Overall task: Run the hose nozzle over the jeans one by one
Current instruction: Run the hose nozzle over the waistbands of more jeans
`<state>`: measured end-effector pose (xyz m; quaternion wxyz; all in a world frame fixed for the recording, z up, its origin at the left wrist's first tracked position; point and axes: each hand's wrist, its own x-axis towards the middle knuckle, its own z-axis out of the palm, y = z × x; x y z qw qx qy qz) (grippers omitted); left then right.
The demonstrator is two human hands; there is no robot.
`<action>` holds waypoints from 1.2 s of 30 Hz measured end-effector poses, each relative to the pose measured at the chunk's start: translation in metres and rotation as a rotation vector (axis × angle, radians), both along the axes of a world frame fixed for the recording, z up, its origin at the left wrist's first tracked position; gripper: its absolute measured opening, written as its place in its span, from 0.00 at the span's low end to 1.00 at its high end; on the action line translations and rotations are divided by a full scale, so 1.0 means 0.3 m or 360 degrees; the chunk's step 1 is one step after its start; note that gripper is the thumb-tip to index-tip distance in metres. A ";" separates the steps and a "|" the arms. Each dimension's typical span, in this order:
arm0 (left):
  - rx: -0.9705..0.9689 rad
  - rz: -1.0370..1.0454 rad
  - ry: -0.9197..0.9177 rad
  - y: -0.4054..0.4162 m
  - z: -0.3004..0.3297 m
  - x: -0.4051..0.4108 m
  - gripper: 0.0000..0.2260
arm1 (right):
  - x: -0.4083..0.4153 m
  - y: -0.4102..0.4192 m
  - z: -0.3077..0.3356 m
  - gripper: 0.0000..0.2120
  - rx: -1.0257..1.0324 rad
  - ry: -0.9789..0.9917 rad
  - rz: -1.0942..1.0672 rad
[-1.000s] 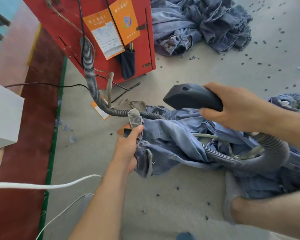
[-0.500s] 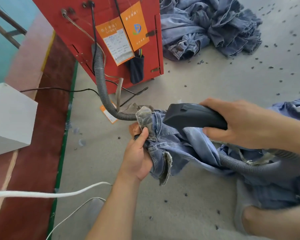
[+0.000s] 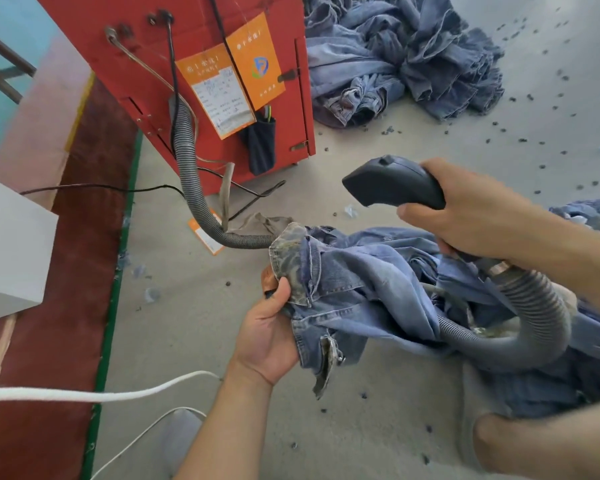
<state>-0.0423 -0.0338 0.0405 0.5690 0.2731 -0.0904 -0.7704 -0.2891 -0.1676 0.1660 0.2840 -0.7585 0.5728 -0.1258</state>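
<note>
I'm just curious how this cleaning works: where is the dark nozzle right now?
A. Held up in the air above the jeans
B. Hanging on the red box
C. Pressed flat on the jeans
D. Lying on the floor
A: the right hand grips the nozzle clear above the jeans, with bare floor showing between them.

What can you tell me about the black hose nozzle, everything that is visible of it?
The hose nozzle is a dark, matte, plastic-looking head with a rounded top and a flat mouth pointing left and down. The right hand grips its rear. A grey ribbed hose joins it below the hand by a metal ring and loops over the jeans. The nozzle is raised above the denim, apart from it.
</note>
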 end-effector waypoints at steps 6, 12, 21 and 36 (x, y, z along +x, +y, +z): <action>0.0522 0.0027 -0.0108 -0.094 -0.016 0.062 0.32 | -0.027 0.021 -0.023 0.25 0.0082 -0.0147 0.0106; 0.0742 -0.0220 -0.0799 -0.039 -0.091 0.054 0.23 | -0.017 0.025 -0.018 0.10 0.0110 -0.0023 0.0221; 0.0578 -0.0612 -0.1777 0.007 -0.167 0.037 0.24 | -0.020 0.035 0.000 0.08 0.0135 0.0017 0.0233; 0.0520 -0.0051 -0.0779 0.013 -0.130 0.103 0.15 | -0.026 0.058 -0.002 0.23 0.0113 -0.0003 0.0479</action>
